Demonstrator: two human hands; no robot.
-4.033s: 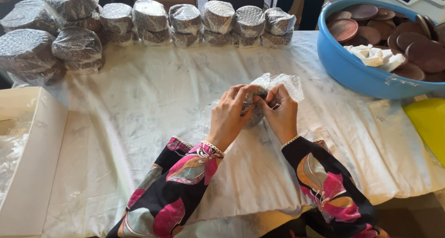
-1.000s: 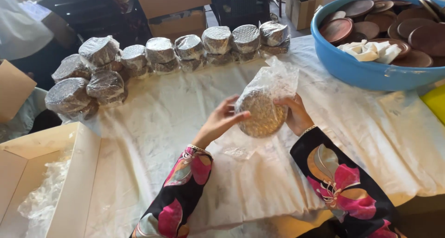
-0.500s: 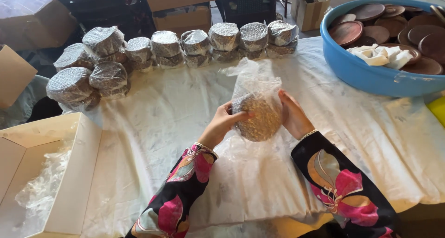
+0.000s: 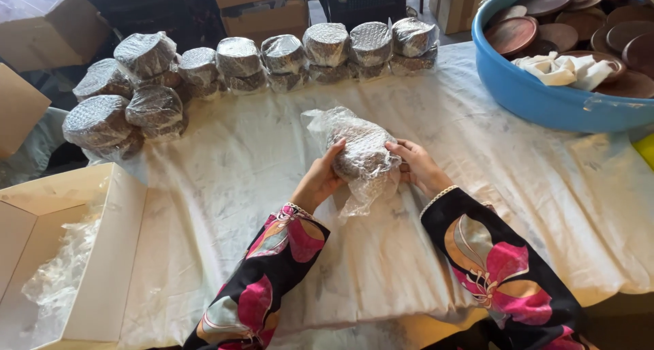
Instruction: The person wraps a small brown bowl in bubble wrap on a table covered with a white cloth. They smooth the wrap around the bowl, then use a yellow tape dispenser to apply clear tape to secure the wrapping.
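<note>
1. Where half a second ago the bubble-wrapped round bundle (image 4: 361, 150) stood on edge with its flat face toward the camera and its clear plastic bag rising loose above it, it now lies tipped nearly flat, low over the white cloth (image 4: 225, 180) near the middle of the table, and the bag's loose end trails toward the near edge.
2. Both hands have dropped with it, closer to the cloth than before.
3. The left hand (image 4: 320, 176) cups the bundle's left side, fingers curled over its rim and closed on the wrapping.
4. The right hand (image 4: 417, 166) holds the right side, fingers bent against the bundle's edge through the plastic, thumb hidden behind it.
5. Along the far edge of the table runs a row of finished wrapped bundles (image 4: 327, 45), stacked two high, with a looser heap (image 4: 126, 94) at the far left corner.
6. At the far right corner sits a blue basin (image 4: 545, 98) of brown wooden discs (image 4: 511, 34) with a white rag (image 4: 562, 69) on top.
7. An open cardboard box (image 4: 102, 255) stands off the near left edge.
</note>
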